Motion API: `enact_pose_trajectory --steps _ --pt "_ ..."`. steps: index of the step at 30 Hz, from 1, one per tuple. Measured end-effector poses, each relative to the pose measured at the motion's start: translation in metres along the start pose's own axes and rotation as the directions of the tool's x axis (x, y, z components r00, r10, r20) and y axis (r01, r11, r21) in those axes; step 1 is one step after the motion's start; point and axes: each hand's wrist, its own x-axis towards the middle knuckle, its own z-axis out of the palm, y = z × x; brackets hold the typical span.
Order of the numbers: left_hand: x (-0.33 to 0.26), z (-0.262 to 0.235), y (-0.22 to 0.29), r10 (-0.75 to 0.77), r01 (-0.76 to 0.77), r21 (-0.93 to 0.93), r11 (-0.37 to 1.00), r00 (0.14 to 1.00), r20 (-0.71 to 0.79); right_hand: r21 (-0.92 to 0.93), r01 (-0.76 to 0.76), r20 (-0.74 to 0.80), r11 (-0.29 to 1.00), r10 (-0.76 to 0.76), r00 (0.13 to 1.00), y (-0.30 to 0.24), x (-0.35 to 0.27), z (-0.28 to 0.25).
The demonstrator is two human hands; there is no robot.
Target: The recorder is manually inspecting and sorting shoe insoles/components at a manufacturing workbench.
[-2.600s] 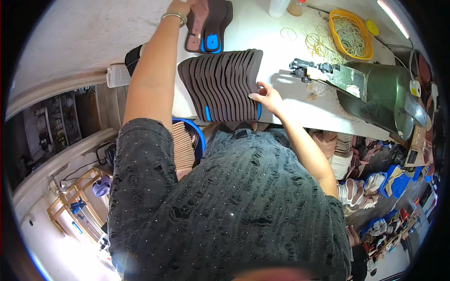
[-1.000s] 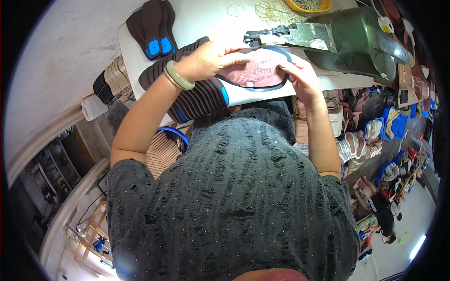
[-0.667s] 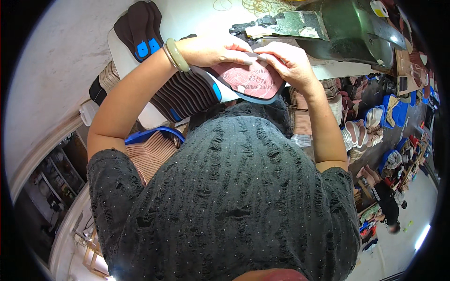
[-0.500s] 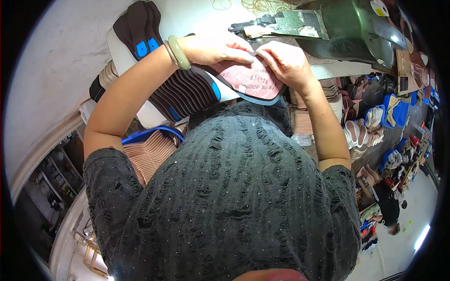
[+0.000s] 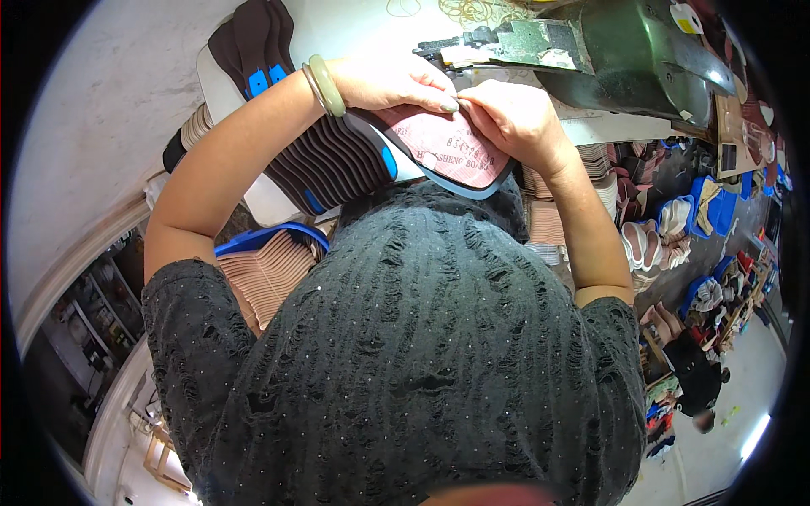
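Note:
Close in front of my chest, a pink insole board [image 5: 456, 150] with dark print lies against a dark insole [image 5: 469, 191], whose blue-grey rim shows along the near edge. My left hand [image 5: 401, 86], with a green bangle [image 5: 327, 86] at the wrist, is closed with thumb and fingers on the far edge of this pair. Right beside it, my right hand [image 5: 515, 122] pinches the same edge, its thumb and forefinger almost touching the left thumb. Fingers cover part of the far edge, so its alignment there is hidden.
A row of dark insoles [image 5: 325, 164] stands left of my hands, with more dark insoles [image 5: 253, 42] beyond. A green machine [image 5: 629, 59] occupies the far right of the white table [image 5: 354, 29]. Lower left, a blue bin [image 5: 270, 236] holds beige insoles. A person [image 5: 696, 375] is at far right.
The pink board and insole have dropped slightly toward me. My right hand has shifted a little lower, and both hands still pinch the far edge.

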Motion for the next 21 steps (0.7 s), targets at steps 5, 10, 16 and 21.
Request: enact_pose_trajectory --steps 5,10,16,21 --pt "0.008 -0.007 -0.01 0.123 -0.127 0.043 0.991 0.988 0.09 0.318 -0.281 0.08 0.906 0.27 0.96 0.004 -0.008 0.0" --pt "0.012 -0.018 -0.002 0.197 -0.206 0.173 0.963 0.978 0.069 0.764 -0.619 0.602 -0.181 0.545 0.583 0.01 -0.081 0.037" --pt "0.03 -0.048 0.031 0.327 -0.175 0.772 0.612 0.944 -0.045 0.791 -0.587 0.552 -0.17 0.613 0.565 -0.011 -0.049 0.071" --pt "0.041 -0.059 0.036 0.34 -0.222 0.699 0.679 0.94 -0.033 0.841 -0.504 0.471 -0.198 0.727 0.5 -0.017 -0.037 0.085"
